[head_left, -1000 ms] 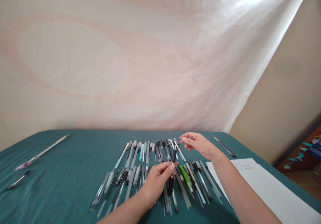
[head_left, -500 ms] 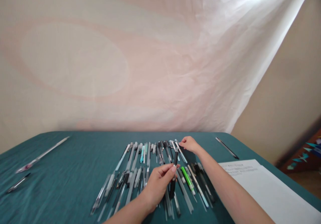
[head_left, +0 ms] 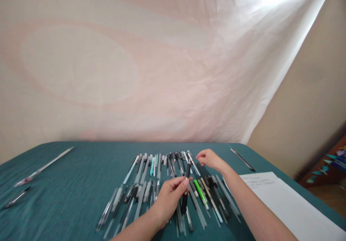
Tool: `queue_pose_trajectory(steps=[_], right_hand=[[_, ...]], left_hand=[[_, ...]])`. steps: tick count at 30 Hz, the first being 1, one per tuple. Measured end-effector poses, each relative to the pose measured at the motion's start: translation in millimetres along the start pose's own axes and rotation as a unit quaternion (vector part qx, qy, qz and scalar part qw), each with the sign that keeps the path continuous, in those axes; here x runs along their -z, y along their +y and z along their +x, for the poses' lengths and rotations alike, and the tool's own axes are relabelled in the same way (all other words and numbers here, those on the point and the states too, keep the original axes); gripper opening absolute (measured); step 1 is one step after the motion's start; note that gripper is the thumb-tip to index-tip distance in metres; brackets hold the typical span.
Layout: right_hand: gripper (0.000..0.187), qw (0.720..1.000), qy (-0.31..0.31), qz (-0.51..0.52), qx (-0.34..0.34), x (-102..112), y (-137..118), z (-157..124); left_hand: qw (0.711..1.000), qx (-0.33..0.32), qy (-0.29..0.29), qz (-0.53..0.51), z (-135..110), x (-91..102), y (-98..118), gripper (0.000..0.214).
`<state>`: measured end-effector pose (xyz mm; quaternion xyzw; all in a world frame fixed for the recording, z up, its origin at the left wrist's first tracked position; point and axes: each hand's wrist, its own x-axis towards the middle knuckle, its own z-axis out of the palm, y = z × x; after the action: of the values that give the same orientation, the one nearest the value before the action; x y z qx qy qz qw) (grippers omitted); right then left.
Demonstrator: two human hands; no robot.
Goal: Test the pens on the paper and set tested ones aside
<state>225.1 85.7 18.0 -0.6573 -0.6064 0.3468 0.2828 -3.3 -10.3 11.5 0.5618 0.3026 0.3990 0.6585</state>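
Observation:
My left hand (head_left: pixel 170 199) is closed around a black pen (head_left: pixel 185 201), pinched between thumb and fingers and held nearly upright above the near row of pens. Past it, my right hand (head_left: pixel 210 159) hovers just right of the far row, fingers curled together with nothing visible in them. A white pen (head_left: pixel 193 163) at that row's right end lies nearest to it, apart from the fingertips. A green highlighter (head_left: pixel 200 194) lies in the near row to the right of the black pen. Part of the near row is hidden behind my left hand.
Two long pens (head_left: pixel 43 167) (head_left: pixel 17 197) lie at the left of the green cloth (head_left: pixel 67 212). A dark pen (head_left: pixel 242 159) lies far right. Sheets of paper (head_left: pixel 292 208) are beside my right forearm. A draped pale cloth (head_left: pixel 162 71) hangs behind the table.
My right hand has drawn slightly right, away from the far row's end pen. My left hand keeps its hold on the black pen. The view has shifted slightly.

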Motion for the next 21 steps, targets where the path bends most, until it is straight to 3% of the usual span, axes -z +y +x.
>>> queue_pose_trajectory(steps=[5,10,21], right_hand=[[0.026,0.985,-0.016,0.147,0.093,3.8,-29.9,-37.2],[0.028,0.922,-0.1,0.351,0.127,-2.2,-58.6,-62.4],[0.025,0.928,-0.126,0.327,0.129,-10.9,-62.5,-70.2]], left_hand=[[1.0,-0.007,-0.001,0.001,-0.4,-0.9,0.0,0.034],[1.0,-0.012,-0.01,0.007,-2.6,-1.9,3.7,0.031],[0.999,-0.027,-0.029,0.009,-3.4,-3.1,6.9,0.03]])
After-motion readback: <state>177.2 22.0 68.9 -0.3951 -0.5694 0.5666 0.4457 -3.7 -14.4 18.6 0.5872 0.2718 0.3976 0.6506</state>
